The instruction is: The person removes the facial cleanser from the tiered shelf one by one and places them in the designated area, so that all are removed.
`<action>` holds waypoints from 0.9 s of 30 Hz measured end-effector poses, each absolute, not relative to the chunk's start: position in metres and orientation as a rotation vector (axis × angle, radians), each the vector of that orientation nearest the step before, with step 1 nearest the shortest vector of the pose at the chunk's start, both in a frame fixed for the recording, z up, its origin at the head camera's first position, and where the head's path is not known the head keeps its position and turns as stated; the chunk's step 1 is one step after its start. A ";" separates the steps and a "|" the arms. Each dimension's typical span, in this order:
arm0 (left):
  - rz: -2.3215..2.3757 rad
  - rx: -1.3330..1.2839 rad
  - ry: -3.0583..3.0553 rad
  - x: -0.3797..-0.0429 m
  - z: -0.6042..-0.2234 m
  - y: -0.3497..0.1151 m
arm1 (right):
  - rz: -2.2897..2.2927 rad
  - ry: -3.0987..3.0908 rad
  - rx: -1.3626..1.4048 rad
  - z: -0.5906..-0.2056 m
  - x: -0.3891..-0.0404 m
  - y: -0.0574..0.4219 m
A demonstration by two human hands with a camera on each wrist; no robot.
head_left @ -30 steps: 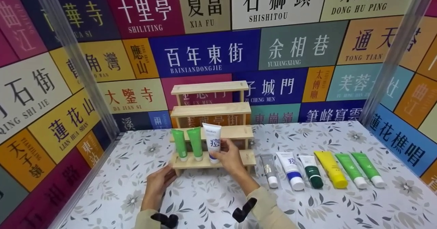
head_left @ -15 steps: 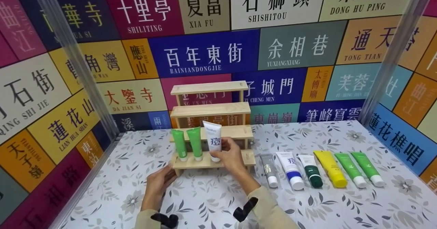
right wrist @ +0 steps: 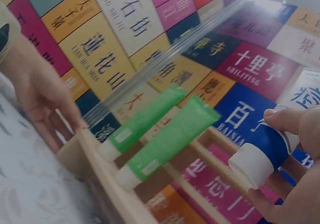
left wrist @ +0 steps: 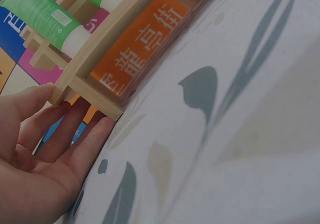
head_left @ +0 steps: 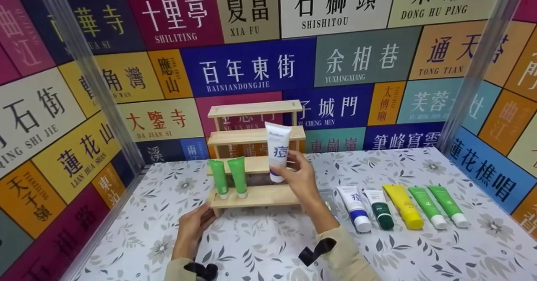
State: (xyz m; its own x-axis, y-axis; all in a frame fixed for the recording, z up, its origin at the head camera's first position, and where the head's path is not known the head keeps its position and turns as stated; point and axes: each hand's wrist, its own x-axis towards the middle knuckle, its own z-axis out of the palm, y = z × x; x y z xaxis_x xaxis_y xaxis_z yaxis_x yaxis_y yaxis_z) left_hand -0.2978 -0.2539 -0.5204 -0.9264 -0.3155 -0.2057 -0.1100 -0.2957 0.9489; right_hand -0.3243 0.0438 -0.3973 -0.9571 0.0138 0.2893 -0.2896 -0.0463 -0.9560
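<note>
- Left hand (head_left: 195, 224), fingers loosely bent, touches the left end of the wooden rack (head_left: 254, 110).
- Two green tubes (head_left: 218, 177) stand on its bottom step (head_left: 264, 196), as before.
- White tube (head_left: 277, 147), low beside them earlier, is now raised above that step, pinched by the right hand (head_left: 300, 178); its placing looks unsettled.
- Other tubes (head_left: 403, 207) lie unmoved on the table (head_left: 260, 247).
</note>
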 end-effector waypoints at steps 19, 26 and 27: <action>-2.350 0.593 -1.818 -0.298 -0.520 -0.254 | 1.855 -2.255 0.193 -0.421 -0.320 0.145; -2.349 0.590 -1.822 -0.299 -0.521 -0.255 | 1.752 -2.396 0.097 -0.432 -0.315 0.197; -2.349 0.595 -1.822 -0.299 -0.521 -0.255 | 1.734 -2.409 0.081 -0.433 -0.314 0.204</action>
State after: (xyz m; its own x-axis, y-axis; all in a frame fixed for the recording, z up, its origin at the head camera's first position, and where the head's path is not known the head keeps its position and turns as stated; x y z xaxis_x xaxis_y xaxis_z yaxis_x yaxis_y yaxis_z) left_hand -0.2990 -0.2548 -0.5208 -0.9170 -0.3205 -0.2374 -0.1503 -0.2736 0.9500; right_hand -0.3144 0.2041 -0.4330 -0.9837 0.0563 0.1707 -0.1440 0.3211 -0.9360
